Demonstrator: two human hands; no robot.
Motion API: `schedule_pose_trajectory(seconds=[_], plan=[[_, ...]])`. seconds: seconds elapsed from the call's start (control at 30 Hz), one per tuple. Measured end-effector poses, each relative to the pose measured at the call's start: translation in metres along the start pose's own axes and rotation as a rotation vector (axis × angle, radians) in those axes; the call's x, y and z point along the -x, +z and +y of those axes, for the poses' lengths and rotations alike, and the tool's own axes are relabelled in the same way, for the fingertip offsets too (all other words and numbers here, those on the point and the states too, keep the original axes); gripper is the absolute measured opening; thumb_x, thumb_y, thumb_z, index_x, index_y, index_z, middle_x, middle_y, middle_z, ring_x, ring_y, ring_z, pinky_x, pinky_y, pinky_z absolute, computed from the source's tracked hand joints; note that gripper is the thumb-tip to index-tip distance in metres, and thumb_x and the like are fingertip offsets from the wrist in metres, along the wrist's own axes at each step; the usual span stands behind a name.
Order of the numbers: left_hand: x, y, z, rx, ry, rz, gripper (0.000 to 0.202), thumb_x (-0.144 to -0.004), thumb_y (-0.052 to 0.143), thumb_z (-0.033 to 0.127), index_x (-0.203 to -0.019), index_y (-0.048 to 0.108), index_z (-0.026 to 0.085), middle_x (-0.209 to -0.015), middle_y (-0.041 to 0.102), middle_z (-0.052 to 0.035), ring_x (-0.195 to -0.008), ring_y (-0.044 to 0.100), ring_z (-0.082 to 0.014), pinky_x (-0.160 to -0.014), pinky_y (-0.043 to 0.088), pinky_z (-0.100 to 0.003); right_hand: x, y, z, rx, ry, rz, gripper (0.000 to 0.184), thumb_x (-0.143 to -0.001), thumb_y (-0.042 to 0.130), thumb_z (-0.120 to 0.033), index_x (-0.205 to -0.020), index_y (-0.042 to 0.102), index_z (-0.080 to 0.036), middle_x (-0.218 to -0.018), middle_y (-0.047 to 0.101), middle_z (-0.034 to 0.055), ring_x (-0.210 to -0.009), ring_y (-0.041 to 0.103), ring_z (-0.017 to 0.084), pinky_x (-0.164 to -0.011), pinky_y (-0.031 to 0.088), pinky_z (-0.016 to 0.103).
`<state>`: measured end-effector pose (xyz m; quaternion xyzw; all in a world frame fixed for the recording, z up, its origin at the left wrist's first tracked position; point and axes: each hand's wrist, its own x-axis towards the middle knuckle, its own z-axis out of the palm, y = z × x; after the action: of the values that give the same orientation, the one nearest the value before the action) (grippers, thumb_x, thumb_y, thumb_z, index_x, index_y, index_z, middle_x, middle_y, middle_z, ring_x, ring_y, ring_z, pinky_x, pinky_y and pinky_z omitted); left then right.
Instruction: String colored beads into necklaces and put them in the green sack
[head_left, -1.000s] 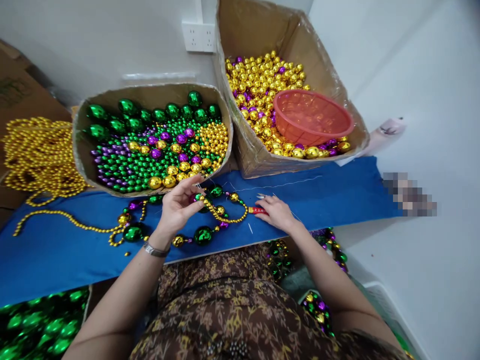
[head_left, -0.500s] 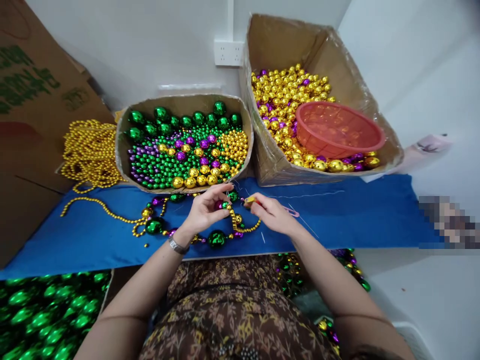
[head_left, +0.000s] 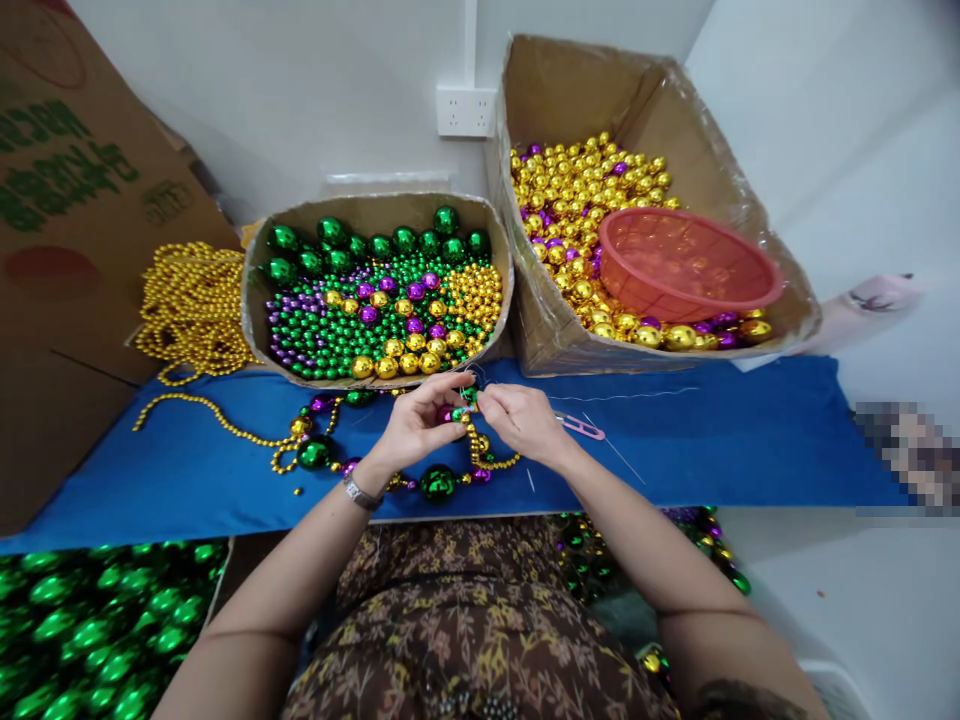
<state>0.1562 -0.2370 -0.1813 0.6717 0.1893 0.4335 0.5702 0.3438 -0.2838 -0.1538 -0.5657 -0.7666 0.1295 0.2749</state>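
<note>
My left hand point(head_left: 424, 415), with a watch on its wrist, pinches a bead garland point(head_left: 439, 484) by its end, close to small green and purple beads. The garland of green, purple and gold beads curves over the blue cloth point(head_left: 720, 430) below it. My right hand point(head_left: 525, 422) is closed with its fingertips against the same end. The small yellow tool it held is now mostly hidden in the fist; a pale tip shows between the hands. A loop of small gold beads point(head_left: 495, 463) hangs below the fingers.
Behind my hands stand a low carton of mixed beads point(head_left: 255, 355) and a taller carton point(head_left: 720, 150) holding a red basket point(head_left: 690, 300). Gold bead strands point(head_left: 191, 310) lie left. A pink slotted handle point(head_left: 581, 427) and thread point(head_left: 630, 395) lie right. Large green beads point(head_left: 90, 630) fill the lower left.
My right hand has moved left to meet my left hand, and its yellow tool has gone out of sight. The pink handle is now more exposed. The whole view has shifted slightly.
</note>
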Motion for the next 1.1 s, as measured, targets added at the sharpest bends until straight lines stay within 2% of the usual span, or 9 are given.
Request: schedule_pose_trajectory(seconds=[0.3,0.5,0.6,0.67,0.8,0.87,0.97,1.1], plan=[[-0.001,0.001,0.001,-0.001,-0.01,-0.012,0.055,-0.073,0.077,0.018,-0.125,0.062,0.025,-0.125,0.062,-0.0117,-0.091,0.064,-0.015,-0.079,0.055,-0.027,-0.002,-0.003,-0.001,0.164,-0.054,-0.011,0.041,-0.098,0.036,-0.038,-0.071,0.061,-0.019,-0.068,0.062,0.0017,-0.067,0.053,0.013,-0.063,0.031,0.025],[-0.002,0.001,0.001,-0.023,0.011,-0.019,0.055,-0.073,0.077,0.018,-0.125,0.061,0.025,-0.125,0.061,-0.012,-0.091,0.063,-0.0148,-0.08,0.056,-0.028,-0.001,-0.004,0.003,0.188,-0.066,0.001,0.042,-0.097,0.036,-0.042,-0.075,0.064,-0.02,-0.072,0.065,0.0032,-0.069,0.054,0.015,-0.064,0.032,0.026],[-0.002,0.002,0.001,-0.047,0.013,-0.018,0.056,-0.074,0.076,0.02,-0.127,0.06,0.025,-0.125,0.06,-0.0125,-0.091,0.064,-0.0156,-0.076,0.056,-0.027,0.003,-0.01,0.004,0.124,-0.05,0.004,0.041,-0.097,0.036,-0.044,-0.078,0.063,-0.02,-0.075,0.064,0.0036,-0.072,0.056,0.016,-0.066,0.035,0.027],[-0.003,0.003,0.001,-0.085,0.025,-0.012,0.056,-0.074,0.076,0.023,-0.127,0.059,0.024,-0.126,0.059,-0.0129,-0.09,0.064,-0.016,-0.075,0.057,-0.028,0.007,-0.014,0.002,0.003,-0.029,0.025,0.036,-0.097,0.038,-0.045,-0.085,0.062,-0.021,-0.079,0.065,0.0033,-0.076,0.058,0.016,-0.069,0.039,0.026],[-0.003,0.006,0.0,-0.196,0.075,0.0,0.053,-0.075,0.075,0.024,-0.125,0.059,0.022,-0.121,0.057,-0.0115,-0.091,0.063,-0.0165,-0.08,0.055,-0.031,0.023,-0.01,-0.01,-0.247,0.075,0.154,0.027,-0.087,0.056,-0.045,-0.1,0.058,-0.021,-0.087,0.066,0.0023,-0.073,0.059,0.014,-0.067,0.045,0.025],[-0.003,0.007,-0.001,-0.255,0.095,0.011,0.045,-0.076,0.075,0.024,-0.119,0.061,0.021,-0.112,0.059,-0.0096,-0.09,0.063,-0.0168,-0.079,0.054,-0.03,0.03,-0.002,-0.016,-0.295,0.12,0.223,0.027,-0.084,0.061,-0.043,-0.1,0.057,-0.021,-0.086,0.067,0.0024,-0.072,0.06,0.015,-0.065,0.046,0.025],[-0.002,0.008,-0.001,-0.351,0.106,0.035,0.031,-0.076,0.074,0.026,-0.104,0.063,0.018,-0.096,0.063,-0.0068,-0.084,0.063,-0.0163,-0.073,0.053,-0.028,0.037,0.009,-0.021,-0.302,0.163,0.303,0.019,-0.086,0.06,-0.039,-0.095,0.06,-0.022,-0.083,0.068,0.0028,-0.074,0.062,0.016,-0.066,0.048,0.026],[-0.002,0.01,0.006,-0.52,0.164,0.047,0.026,-0.077,0.073,0.027,-0.098,0.062,0.017,-0.089,0.067,-0.0066,-0.081,0.065,-0.0172,-0.07,0.053,-0.028,0.039,0.011,-0.02,-0.274,0.156,0.336,0.013,-0.088,0.057,-0.034,-0.09,0.063,-0.023,-0.084,0.069,0.0036,-0.076,0.064,0.017,-0.07,0.05,0.028]])
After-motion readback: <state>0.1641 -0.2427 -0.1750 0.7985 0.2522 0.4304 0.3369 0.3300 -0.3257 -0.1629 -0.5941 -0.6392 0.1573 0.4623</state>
